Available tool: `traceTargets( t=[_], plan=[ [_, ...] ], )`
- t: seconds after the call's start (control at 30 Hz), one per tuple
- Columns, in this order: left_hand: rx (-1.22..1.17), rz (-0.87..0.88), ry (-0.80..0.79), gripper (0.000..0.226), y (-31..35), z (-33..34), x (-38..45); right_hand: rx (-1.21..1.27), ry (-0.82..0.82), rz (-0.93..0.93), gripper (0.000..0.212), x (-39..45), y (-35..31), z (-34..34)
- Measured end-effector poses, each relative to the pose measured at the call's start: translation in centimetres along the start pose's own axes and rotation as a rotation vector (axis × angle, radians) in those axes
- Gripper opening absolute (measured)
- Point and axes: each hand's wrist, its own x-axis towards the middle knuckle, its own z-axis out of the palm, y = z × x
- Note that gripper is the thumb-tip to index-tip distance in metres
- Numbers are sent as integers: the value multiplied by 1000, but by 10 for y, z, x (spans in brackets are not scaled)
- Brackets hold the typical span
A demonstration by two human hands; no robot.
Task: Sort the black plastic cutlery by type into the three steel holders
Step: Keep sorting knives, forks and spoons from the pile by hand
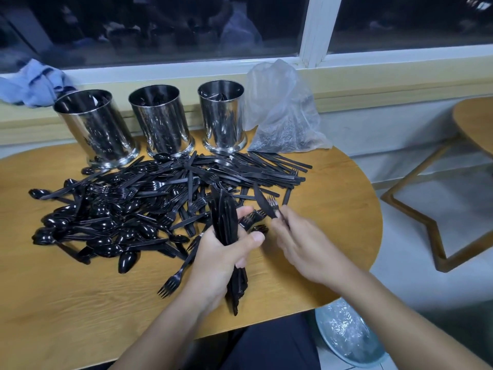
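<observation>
A big heap of black plastic cutlery (149,201) covers the middle of the wooden table (66,303): spoons at the left, forks in the middle, knives toward the back right. Three steel holders stand in a row behind it: left (96,129), middle (162,121), right (222,116), each with some black cutlery inside. My left hand (221,255) grips an upright bundle of knives (226,222). My right hand (301,241) pinches a knife (262,201) and a fork (272,203) just right of the bundle. A single fork (173,279) lies near my left wrist.
A clear plastic bag (282,110) holding more black cutlery leans against the window sill beside the right holder. A blue cloth (32,84) lies on the sill at the left. A second wooden table (474,121) stands at the right. A foil-lined bin (346,332) sits on the floor.
</observation>
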Motion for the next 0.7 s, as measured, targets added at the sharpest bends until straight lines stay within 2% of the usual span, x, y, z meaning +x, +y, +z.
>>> traceTargets(
  t=[0.07, 0.17, 0.2, 0.27, 0.33, 0.37, 0.43, 0.53, 0.57, 0.63, 0.7],
  plan=[
    [33, 40, -8, 43, 1, -3, -2, -24, -8, -24, 24, -1, -16, 13],
    [40, 83, 53, 41, 2, -8, -5, -167, -77, -30, 17, -1, -30, 30],
    [39, 92, 86, 32, 4, -8, -6, -218, -97, -46, 20, -2, -33, 35],
    [60, 94, 159, 20, 8, -10, -8, -311, -141, -73, 45, -3, -38, 43],
    [95, 101, 214, 23, 7, -13, -7, -350, -168, -58, 76, -5, -47, 47],
    [123, 121, 219, 22, 5, -15, -6, -339, -168, -48, 81, -6, -49, 49],
    [166, 164, 211, 14, 6, -14, -6, -262, -160, -54, 70, -5, -47, 49],
    [176, 221, 216, 10, 11, -16, -5, -208, -123, -83, 29, -6, -40, 44],
    [192, 242, 211, 11, 11, -18, -3, -167, -97, -78, 22, -7, -41, 40],
    [214, 272, 201, 12, 10, -22, -2, -28, 31, -76, 15, -7, -45, 33],
    [239, 316, 188, 13, 8, -22, -4, 94, 180, -85, 18, -4, -56, 26]
  ],
)
